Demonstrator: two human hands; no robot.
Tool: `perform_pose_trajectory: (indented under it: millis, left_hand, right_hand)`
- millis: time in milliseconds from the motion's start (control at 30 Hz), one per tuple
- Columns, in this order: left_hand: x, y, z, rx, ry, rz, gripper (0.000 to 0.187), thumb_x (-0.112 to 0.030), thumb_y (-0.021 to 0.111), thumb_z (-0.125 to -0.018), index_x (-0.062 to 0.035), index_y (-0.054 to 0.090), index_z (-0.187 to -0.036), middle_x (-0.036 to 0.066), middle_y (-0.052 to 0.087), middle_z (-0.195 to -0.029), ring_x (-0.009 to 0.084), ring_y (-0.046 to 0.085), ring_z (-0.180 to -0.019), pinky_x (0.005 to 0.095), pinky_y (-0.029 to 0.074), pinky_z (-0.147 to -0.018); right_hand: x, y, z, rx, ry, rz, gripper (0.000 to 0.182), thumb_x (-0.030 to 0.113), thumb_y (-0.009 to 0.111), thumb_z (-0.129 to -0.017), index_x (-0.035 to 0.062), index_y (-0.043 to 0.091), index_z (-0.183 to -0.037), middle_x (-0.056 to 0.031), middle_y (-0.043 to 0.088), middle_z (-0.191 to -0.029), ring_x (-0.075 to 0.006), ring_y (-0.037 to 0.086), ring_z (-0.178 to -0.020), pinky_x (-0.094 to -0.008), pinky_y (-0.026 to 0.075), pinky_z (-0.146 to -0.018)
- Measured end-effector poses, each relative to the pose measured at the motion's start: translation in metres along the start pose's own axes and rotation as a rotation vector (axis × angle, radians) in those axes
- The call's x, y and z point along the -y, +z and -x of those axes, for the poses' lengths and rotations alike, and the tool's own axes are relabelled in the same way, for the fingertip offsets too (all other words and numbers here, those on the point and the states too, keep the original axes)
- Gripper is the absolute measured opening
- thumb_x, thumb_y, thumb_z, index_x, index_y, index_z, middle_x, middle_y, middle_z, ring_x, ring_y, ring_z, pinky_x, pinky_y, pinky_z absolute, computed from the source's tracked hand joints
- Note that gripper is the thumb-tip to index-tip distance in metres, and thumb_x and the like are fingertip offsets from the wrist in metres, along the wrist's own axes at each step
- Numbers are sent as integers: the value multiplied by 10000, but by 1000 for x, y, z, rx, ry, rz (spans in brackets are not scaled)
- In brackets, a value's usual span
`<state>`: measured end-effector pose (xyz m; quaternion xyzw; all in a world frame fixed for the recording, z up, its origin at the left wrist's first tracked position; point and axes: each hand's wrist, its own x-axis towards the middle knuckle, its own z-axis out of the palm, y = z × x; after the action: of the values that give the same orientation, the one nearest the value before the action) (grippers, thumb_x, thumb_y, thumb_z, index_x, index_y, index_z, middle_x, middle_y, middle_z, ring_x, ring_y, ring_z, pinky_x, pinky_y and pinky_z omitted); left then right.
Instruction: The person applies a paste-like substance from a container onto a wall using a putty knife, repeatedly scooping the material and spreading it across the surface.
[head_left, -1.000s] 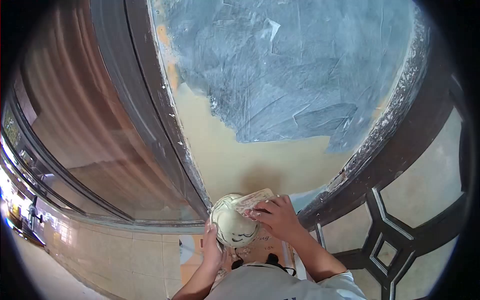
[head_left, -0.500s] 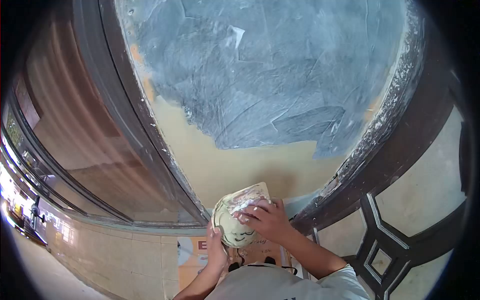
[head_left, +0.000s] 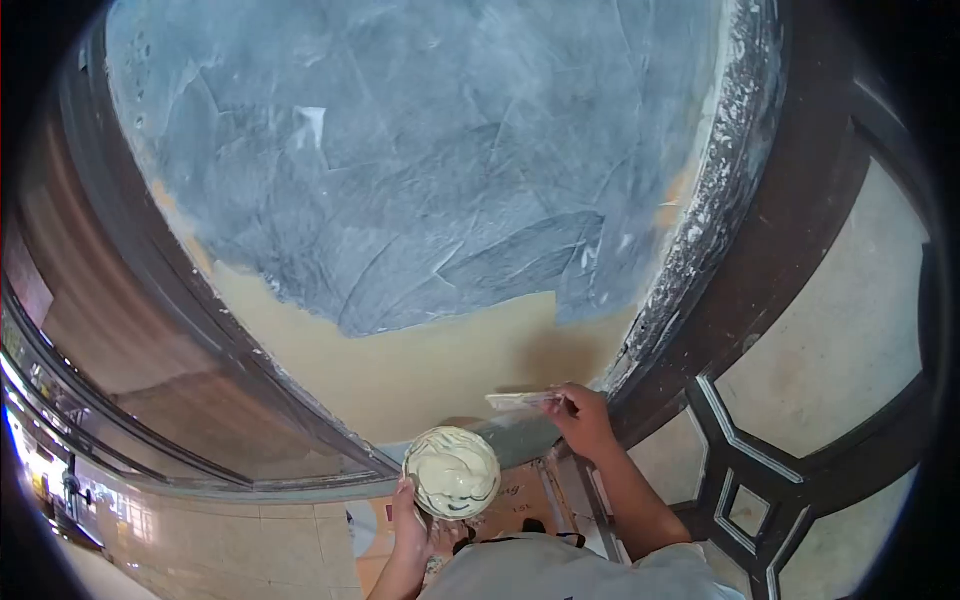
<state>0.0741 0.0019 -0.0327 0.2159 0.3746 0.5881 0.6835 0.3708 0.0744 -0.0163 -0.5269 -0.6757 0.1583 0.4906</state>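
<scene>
My left hand point(head_left: 410, 520) is wrapped round the side of a round tub point(head_left: 453, 474) of pale cream filler paste, its surface swirled and smeared up to the rim. Out to the right, my right hand point(head_left: 582, 415) pinches a flat putty scraper point(head_left: 520, 400), seen nearly edge-on, with pale paste on it. The scraper is apart from the tub, in front of the lower wall. That wall point(head_left: 440, 370) is bare beige at the bottom, with a grey-blue skim coat point(head_left: 400, 200) covering the part above.
Dark wooden frames border the wall, the right one point(head_left: 690, 270) spattered with white. A panelled door point(head_left: 740, 450) stands at the right, glazing point(head_left: 130, 300) at the left. Printed cardboard point(head_left: 540, 500) lies on the tiled floor point(head_left: 240, 535) below me.
My right hand has lifted the scraper out of the tub area and moved it right, turning it edge-on. My view has swung to the right; the left hand still holds the tub.
</scene>
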Motion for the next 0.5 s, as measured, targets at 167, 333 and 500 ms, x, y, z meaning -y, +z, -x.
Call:
perform_pose_trajectory:
  millis: [167, 333, 500]
  left_hand:
    - [11, 1, -6, -23, 8, -18, 474, -339, 426, -1016, -47, 440, -1390, 125, 535, -1383, 259, 537, -1266, 410, 454, -1046]
    - [29, -7, -17, -29, -9, -44, 478, -397, 422, -1009, -78, 477, -1359, 96, 610, -1274, 229, 638, -1102, 365, 572, -805]
    - [42, -13, -24, -66, -63, -79, 490, -432, 406, -999, -88, 483, -1340, 96, 642, -1195, 226, 683, -989, 356, 602, -687]
  right_hand:
    - [-71, 11, 46, -87, 684, -743, 168, 161, 611, -974, 120, 570, -1131, -32, 682, -829, -132, 617, -633, -246, 428, -496]
    - [-99, 19, 70, -357, 960, -1131, 195, 307, 529, -1031, 140, 523, -1131, -48, 646, -858, -143, 590, -592, -241, 430, -489]
    - [-93, -25, 7, -405, 749, -1107, 234, 358, 518, -1032, 126, 513, -1008, -26, 608, -808, -143, 592, -582, -240, 395, -447]
